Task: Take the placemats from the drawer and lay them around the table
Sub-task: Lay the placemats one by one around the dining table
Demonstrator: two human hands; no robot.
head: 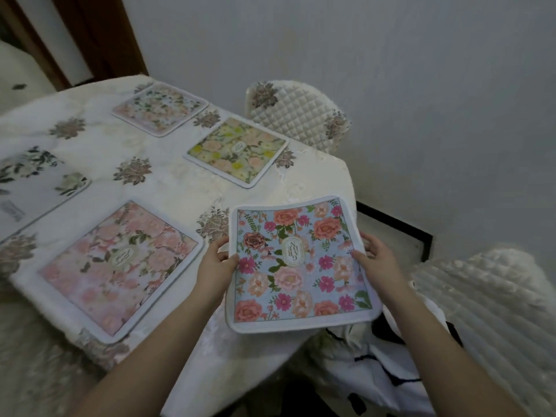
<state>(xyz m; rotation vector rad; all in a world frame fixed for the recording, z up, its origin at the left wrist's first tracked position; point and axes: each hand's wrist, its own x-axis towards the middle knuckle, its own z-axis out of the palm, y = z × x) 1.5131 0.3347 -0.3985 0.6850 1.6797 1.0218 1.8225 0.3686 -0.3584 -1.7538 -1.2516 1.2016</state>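
Observation:
I hold a blue floral placemat (298,263) by both side edges, above the table's near right corner. My left hand (215,260) grips its left edge and my right hand (377,260) grips its right edge. Several other placemats lie flat on the table (99,152): a pink one (120,269) at the near left, a yellow-green one (237,152) further back, a pale pink-green one (161,108) at the far side, and a white one with dark leaves (33,188) at the left edge.
A cream flowered tablecloth covers the table. A quilted chair back (298,115) stands behind the far right side. Another padded chair (496,299) is at my right. The grey wall is close behind, and a wooden door frame (99,40) at the upper left.

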